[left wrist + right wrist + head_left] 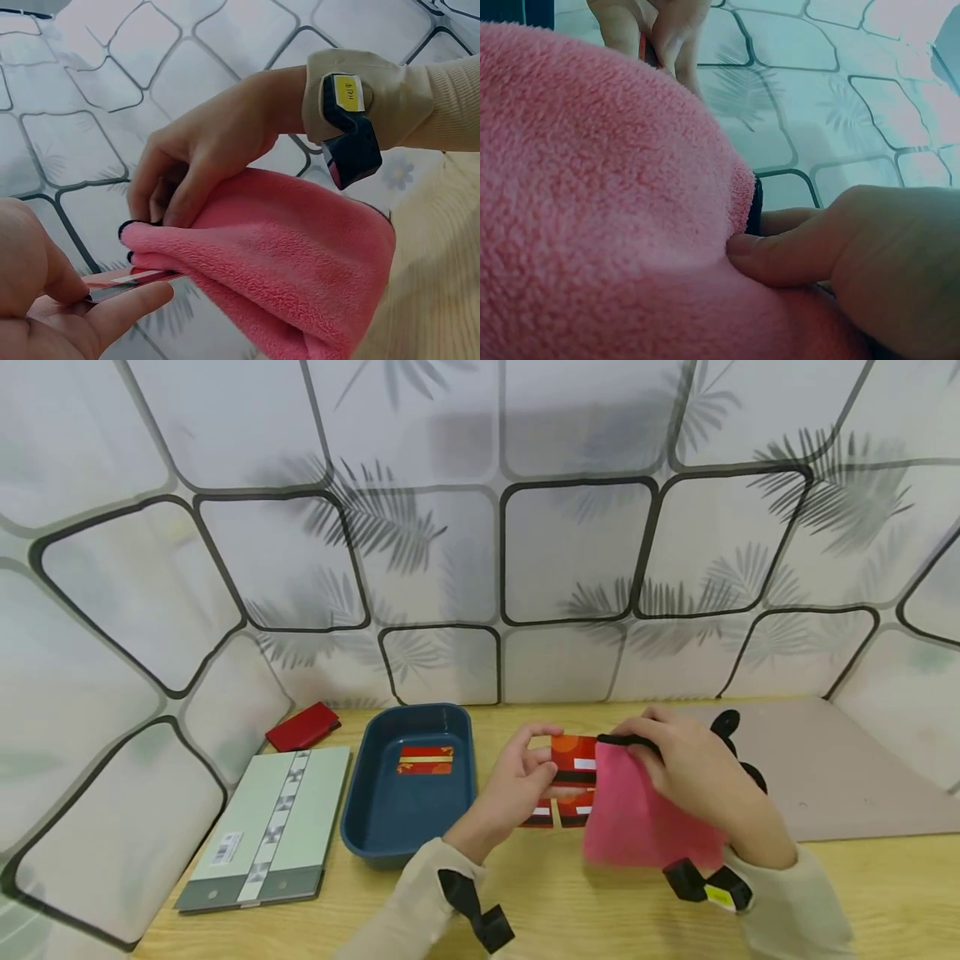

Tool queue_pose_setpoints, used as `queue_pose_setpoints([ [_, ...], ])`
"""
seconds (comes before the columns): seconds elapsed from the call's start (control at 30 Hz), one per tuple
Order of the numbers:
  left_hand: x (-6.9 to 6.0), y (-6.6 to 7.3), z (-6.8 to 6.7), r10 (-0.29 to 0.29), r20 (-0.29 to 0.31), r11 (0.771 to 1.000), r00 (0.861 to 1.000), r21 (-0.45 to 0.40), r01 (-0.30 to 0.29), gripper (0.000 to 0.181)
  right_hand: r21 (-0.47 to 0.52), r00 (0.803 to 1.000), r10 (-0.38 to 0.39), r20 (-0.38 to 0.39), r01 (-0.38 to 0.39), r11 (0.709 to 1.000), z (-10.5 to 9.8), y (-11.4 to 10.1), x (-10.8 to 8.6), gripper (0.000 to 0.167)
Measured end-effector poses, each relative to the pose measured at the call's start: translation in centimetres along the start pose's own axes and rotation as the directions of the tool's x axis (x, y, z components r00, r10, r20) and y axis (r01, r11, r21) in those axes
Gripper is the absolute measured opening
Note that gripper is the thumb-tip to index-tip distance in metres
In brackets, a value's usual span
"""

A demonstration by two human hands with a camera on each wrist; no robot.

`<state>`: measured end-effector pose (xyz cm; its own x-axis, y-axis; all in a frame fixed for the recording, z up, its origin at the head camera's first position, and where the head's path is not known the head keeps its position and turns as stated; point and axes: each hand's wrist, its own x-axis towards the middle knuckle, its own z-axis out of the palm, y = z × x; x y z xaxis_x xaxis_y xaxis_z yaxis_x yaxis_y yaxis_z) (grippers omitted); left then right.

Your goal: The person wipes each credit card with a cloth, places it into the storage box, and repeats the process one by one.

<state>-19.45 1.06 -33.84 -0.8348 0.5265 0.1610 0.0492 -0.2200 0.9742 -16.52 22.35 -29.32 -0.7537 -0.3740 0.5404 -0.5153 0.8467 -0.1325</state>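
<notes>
A pink fleece pouch (637, 818) with a black edge hangs from the right hand (693, 768), which pinches its rim; the right wrist view shows the thumb pressed on the pink fabric (615, 180). The left hand (513, 785) pinches a red and orange card (573, 753) between thumb and fingers, its right end at the pouch's mouth. In the left wrist view the card (135, 279) is edge-on against the pouch (277, 247); how far it reaches inside is hidden. Under the left hand, more red cards (574, 810) lie on the table beside the pouch.
A blue tray (397, 852) holding red and gold cards (425, 760) stands left of the hands. Farther left lie a pale green notebook (247, 810) and a red wallet-like item (303, 727). At the right is a grey-beige mat (832, 777). A patterned curtain (450, 568) stands behind.
</notes>
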Motion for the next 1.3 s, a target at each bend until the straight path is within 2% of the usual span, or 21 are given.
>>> queue_pose_setpoints([
  [0.23, 0.0, 0.5, -0.7, 0.032, -0.030, 0.999, 0.999, -0.004, -0.032, 0.041, -0.061, 0.996, 0.036, -0.086, -0.041, 0.997, -0.3, 0.5, -0.3, 0.026],
  [0.4, 0.1, 0.2, -0.9, 0.044, -0.075, 0.999, 0.996, -0.022, -0.046, 0.042, -0.095, 0.992, 0.059, -0.110, -0.070, 0.993, -0.6, 0.7, -0.4, 0.027],
  [0.53, 0.2, -0.2, -0.9, 0.037, -0.111, 0.999, 0.993, -0.014, -0.038, 0.042, -0.088, 0.987, 0.021, -0.158, -0.036, 0.995, -1.1, 0.7, -0.5, 0.029],
  [0.7, 0.4, -0.4, -0.8, 0.029, -0.122, 0.999, 0.992, -0.011, -0.031, 0.042, 0.006, 0.979, -0.090, -0.184, 0.093, 0.996, -1.8, 0.5, -0.3, 0.035],
  [0.8, 0.6, -0.4, -0.8, 0.023, -0.073, 1.000, 0.997, 0.002, -0.023, 0.042, 0.073, 0.968, -0.163, -0.193, 0.179, 0.981, -1.9, 0.0, 0.0, 0.038],
  [0.9, 0.7, -0.3, -0.7, 0.008, 0.009, 0.999, 1.000, 0.049, -0.008, 0.040, 0.110, 0.959, -0.203, -0.200, 0.228, 0.967, -1.7, -0.7, 0.3, 0.039],
  [1.03, 0.6, -0.3, -0.7, 0.016, 0.092, 0.996, 0.996, 0.089, -0.025, 0.037, 0.109, 0.962, -0.206, -0.180, 0.228, 0.968, -0.9, -1.6, 0.5, 0.037],
  [1.3, 0.3, -0.5, -0.5, 0.057, 0.145, 0.997, 0.988, 0.048, -0.064, 0.045, 0.094, 0.971, -0.192, -0.144, 0.207, 0.974, 0.2, -2.1, 0.4, 0.036],
])
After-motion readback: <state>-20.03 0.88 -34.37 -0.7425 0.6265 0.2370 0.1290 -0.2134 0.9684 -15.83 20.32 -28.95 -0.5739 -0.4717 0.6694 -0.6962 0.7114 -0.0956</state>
